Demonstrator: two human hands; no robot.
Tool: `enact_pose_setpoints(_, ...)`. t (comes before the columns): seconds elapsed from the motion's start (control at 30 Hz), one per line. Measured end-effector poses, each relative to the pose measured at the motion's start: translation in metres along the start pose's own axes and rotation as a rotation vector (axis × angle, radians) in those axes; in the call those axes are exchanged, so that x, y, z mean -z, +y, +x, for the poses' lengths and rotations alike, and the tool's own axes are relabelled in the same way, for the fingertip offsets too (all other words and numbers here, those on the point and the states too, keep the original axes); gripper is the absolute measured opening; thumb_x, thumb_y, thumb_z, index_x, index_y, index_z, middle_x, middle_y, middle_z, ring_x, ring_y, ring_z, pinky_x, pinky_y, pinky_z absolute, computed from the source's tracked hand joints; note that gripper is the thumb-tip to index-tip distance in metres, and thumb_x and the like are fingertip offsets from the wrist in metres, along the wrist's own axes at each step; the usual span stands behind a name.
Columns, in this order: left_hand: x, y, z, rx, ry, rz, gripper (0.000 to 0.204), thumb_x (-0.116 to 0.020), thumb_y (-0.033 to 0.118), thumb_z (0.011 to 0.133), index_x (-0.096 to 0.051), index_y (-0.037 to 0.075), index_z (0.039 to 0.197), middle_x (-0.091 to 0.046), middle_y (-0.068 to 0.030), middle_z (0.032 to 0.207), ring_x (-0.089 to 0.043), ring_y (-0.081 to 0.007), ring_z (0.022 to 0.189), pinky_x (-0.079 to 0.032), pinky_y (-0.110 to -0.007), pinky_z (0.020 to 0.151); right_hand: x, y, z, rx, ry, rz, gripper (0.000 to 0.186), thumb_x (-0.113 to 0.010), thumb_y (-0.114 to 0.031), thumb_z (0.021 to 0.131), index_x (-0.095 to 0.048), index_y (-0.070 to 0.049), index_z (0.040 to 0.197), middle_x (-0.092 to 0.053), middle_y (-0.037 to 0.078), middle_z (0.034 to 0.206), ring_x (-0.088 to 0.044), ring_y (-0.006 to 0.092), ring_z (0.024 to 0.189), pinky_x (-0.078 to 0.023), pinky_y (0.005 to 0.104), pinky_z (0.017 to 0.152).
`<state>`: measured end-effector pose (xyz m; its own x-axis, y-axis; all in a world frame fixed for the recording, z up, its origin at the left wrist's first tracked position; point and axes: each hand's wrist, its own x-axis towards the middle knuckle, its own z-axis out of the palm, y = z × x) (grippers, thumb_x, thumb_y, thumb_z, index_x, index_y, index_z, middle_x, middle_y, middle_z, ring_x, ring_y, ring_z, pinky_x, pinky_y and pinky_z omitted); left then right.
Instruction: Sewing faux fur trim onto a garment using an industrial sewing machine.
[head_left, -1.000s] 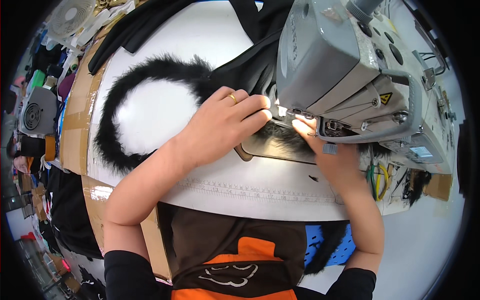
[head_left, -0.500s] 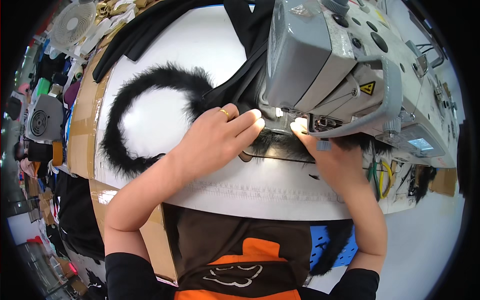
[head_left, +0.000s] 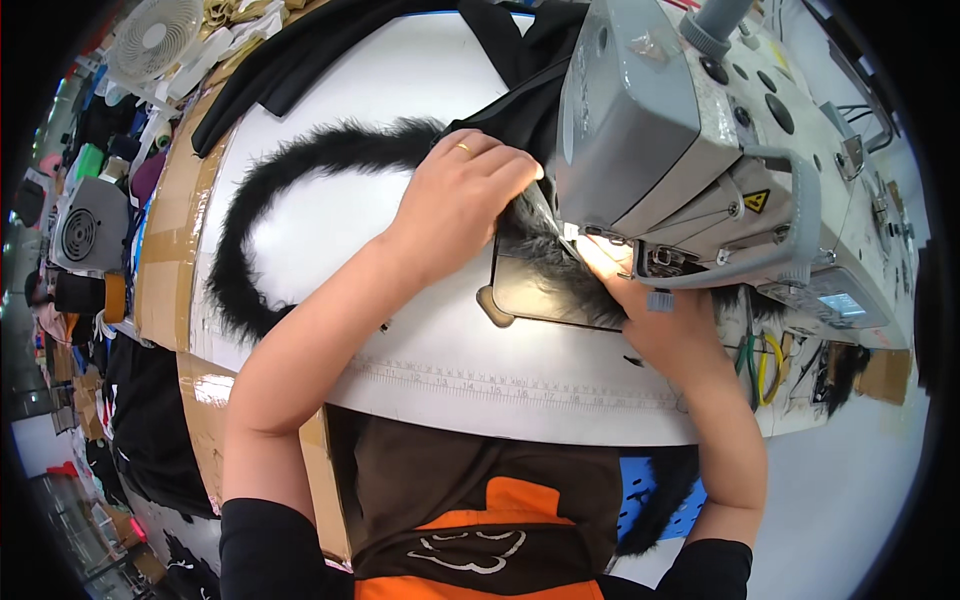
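Observation:
A strip of black fur trim [head_left: 340,145] curves across the white table and passes under the grey-white sewing machine [head_left: 690,130]. Its edge lies along black fabric [head_left: 515,112] by the lit needle area. My left hand [head_left: 465,195], with a ring on one finger, is closed on the fabric and trim edge left of the needle, lifting it a little. Close to the presser foot, my right hand [head_left: 655,315] has its fingers together on the trim, the fingertips partly hidden by the machine head. Fur hangs between both hands over the machine's metal plate [head_left: 545,293].
A printed ruler [head_left: 500,388] runs along the table's front edge. Green- and yellow-handled tools [head_left: 768,370] lie right of my right hand. Black cloth [head_left: 300,65] is spread at the back. At far left stand a white fan [head_left: 155,38] and a cluttered shelf.
My left hand has moved up and away from the table front, raising the trim edge, which now slants toward the needle. More of the metal plate shows. My right hand stays near the needle.

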<state>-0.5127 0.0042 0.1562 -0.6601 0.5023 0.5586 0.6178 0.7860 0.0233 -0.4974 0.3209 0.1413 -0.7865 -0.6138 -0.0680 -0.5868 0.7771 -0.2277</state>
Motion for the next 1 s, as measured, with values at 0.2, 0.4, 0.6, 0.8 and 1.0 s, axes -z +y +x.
enact_pose_setpoints(0.2,0.009,-0.012,-0.002,0.248,-0.176,-0.226,0.056,-0.069,-0.001,0.076,-0.068,0.015,0.130,-0.063,-0.0084,0.137,-0.059,-0.0362,0.123,-0.048,-0.047,0.102,0.020,-0.016,-0.002,0.047,0.009,-0.147,0.084,-0.063,0.007,0.078,-0.064,-0.034,0.152,-0.069,0.008,0.137,-0.061,0.0353,0.132,-0.045,0.0513,0.116)
enact_pose_setpoints(0.4,0.041,0.029,-0.018,0.267,-0.306,-0.136,0.059,-0.074,0.004,0.076,-0.063,0.018,0.133,-0.058,-0.0084,0.141,-0.059,-0.0363,0.117,-0.048,-0.047,0.095,0.018,-0.016,-0.003,-0.009,-0.045,-0.079,0.081,-0.060,0.010,0.081,-0.066,-0.033,0.150,-0.068,0.012,0.144,-0.062,0.0377,0.134,-0.045,0.0508,0.116)
enact_pose_setpoints(0.6,0.035,0.029,-0.024,-0.020,-0.215,0.063,0.038,-0.070,0.010,0.083,-0.069,0.014,0.121,-0.061,-0.0042,0.139,-0.059,-0.0263,0.111,-0.049,-0.037,0.085,0.020,-0.019,-0.002,0.080,-0.002,-0.200,0.066,-0.061,0.004,0.088,-0.070,-0.028,0.145,-0.070,0.010,0.141,-0.064,0.0342,0.132,-0.049,0.0482,0.112)
enact_pose_setpoints(0.8,0.044,0.029,-0.026,-0.192,-0.364,0.180,0.045,-0.067,0.015,0.090,-0.069,0.008,0.135,-0.062,-0.0061,0.147,-0.060,-0.0207,0.110,-0.049,-0.033,0.082,0.019,-0.031,-0.001,0.057,0.064,-0.308,0.062,-0.063,0.001,0.088,-0.071,-0.026,0.143,-0.072,0.010,0.137,-0.068,0.0340,0.123,-0.054,0.0464,0.104)
enact_pose_setpoints(1.0,0.055,0.043,-0.014,-0.135,-0.584,0.454,0.046,-0.067,0.019,0.093,-0.070,0.006,0.137,-0.066,-0.0141,0.148,-0.063,-0.0201,0.108,-0.047,-0.031,0.083,0.034,-0.037,-0.016,0.088,0.042,-0.408,0.063,-0.062,0.001,0.088,-0.069,-0.025,0.145,-0.072,0.011,0.133,-0.071,0.0350,0.118,-0.058,0.0476,0.097)
